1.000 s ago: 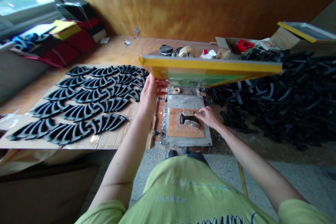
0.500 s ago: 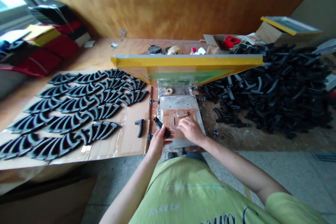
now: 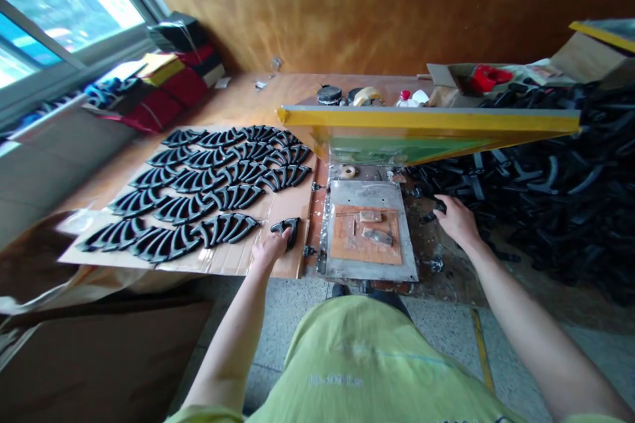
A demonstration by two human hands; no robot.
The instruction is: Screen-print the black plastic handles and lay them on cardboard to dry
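**Reaching wide, one to each side**

Both arms stretch forward and well apart, elbows nearly straight. The left hand [image 3: 268, 251] sits low at the near edge of a cardboard sheet [image 3: 282, 269], its fingers closed over the end of a black plastic handle [image 3: 289, 230]. The right hand [image 3: 456, 221] reaches out past the far side of a metal print plate [image 3: 372, 195], palm down and fingers curled over a small black piece [image 3: 440, 209] at the edge of a heap of black plastic parts [image 3: 540, 152]. Whether it grips that piece is hidden.

Between the hands lies the plate, carrying an orange-brown pad [image 3: 364, 244] with small blocks on it. A yellow-edged screen-printing frame [image 3: 426, 120] is raised and tilted above it. Left of the plate, rows of curved black castings [image 3: 208, 193] lie nested on the cardboard. Along the wooden table [image 3: 238, 100], behind the frame, stand a round tin [image 3: 329, 94], a tape roll [image 3: 367, 96] and a white bottle [image 3: 407, 98], with a cardboard box [image 3: 489, 79] holding something red further right. Red and black folded stacks [image 3: 173, 99] sit beneath a bright window [image 3: 59, 6], a plywood wall [image 3: 347, 13] closes the far side, and a terrazzo floor [image 3: 292, 357] shows below.
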